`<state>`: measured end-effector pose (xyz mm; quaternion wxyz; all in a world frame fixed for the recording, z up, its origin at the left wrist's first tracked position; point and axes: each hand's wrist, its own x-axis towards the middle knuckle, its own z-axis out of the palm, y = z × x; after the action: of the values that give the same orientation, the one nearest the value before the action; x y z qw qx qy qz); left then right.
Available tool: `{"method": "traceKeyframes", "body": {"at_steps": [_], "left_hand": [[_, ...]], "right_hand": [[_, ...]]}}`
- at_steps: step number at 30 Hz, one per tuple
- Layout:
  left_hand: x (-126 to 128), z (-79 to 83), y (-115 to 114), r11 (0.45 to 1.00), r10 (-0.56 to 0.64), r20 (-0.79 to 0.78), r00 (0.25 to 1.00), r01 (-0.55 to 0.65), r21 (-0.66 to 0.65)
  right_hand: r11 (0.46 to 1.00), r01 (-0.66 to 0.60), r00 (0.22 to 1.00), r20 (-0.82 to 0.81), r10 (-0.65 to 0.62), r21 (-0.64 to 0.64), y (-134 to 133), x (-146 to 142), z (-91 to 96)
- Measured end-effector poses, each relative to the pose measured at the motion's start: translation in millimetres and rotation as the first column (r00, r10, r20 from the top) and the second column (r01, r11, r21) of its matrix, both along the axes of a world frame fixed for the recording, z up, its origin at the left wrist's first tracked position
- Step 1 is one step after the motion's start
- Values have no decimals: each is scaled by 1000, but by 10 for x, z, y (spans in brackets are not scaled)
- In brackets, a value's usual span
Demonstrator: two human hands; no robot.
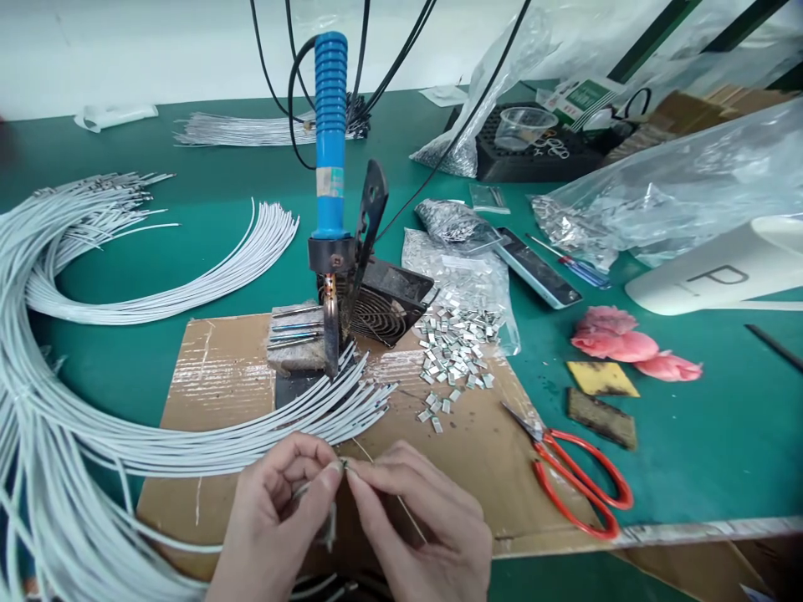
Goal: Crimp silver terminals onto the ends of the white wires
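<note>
My left hand (285,510) is closed in a pinch, with a white cable (329,527) partly showing under its fingers. Fingertip to fingertip with it, my right hand (420,510) pinches at the same tiny dark spot, too small to make out. A thin wire (411,520) runs slantwise through the fingers of my right hand. Just beyond both hands, a fanned bundle of white cables (251,439) lies across the cardboard (213,359). Over the bundle's ends stands a blue-handled soldering iron (330,134), held tip down in a black stand (370,217).
Small metal pieces (455,351) spill from a plastic bag (483,276). To the right lie red-handled scissors (583,477), two sponges (602,397), pink cloth (627,343), a phone (539,267) and a screwdriver (583,269). More coiled cables (38,376) fill the left side.
</note>
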<state>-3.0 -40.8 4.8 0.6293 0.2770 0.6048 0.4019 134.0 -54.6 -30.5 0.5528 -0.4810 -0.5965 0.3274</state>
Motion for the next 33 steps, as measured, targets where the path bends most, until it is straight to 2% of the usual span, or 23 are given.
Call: {"method": "traceKeyframes", "body": {"at_steps": [2,5,7,10,14,16,19,20,22,24,26,29,33], "left_hand": [[4,10,1,1000,-19,-47,999,20,12],[13,7,-25,998,-57,-118,991,61,27],[11,-21,-53,994,-82,-158,984,91,53],[4,-86,-90,988,-107,-206,973,128,87],[-10,-140,-100,987,-130,-203,971,146,67],[-43,-138,-82,989,-120,-225,967,137,61],[-123,-115,-26,997,-34,-283,959,54,63],[-146,-105,-4,998,3,-283,959,16,62],[-162,-84,38,997,54,-269,962,-39,60],[-136,-62,67,996,79,-279,957,-62,67],[-87,-44,79,994,92,-313,945,-70,82],[-33,-38,76,991,104,-354,930,-68,111],[-32,-66,66,989,96,-334,938,-52,138]], "right_hand": [[982,-107,994,-26,105,-155,35,112,63],[951,-195,980,-10,198,-241,105,210,133],[947,-230,968,48,247,-224,155,216,155],[949,-289,939,158,307,-130,210,173,150],[934,-356,894,280,350,-31,229,190,91],[955,-295,896,342,284,-21,227,299,58],[1000,14,910,414,-4,-22,226,591,2],[992,124,894,435,-104,-17,227,698,-24],[971,238,843,495,-208,3,231,874,-90],[967,255,800,557,-224,22,230,960,-168],[974,221,773,601,-202,42,216,953,-238],[984,156,755,633,-171,81,162,867,-300],[984,95,737,654,-170,149,66,841,-315]]}}
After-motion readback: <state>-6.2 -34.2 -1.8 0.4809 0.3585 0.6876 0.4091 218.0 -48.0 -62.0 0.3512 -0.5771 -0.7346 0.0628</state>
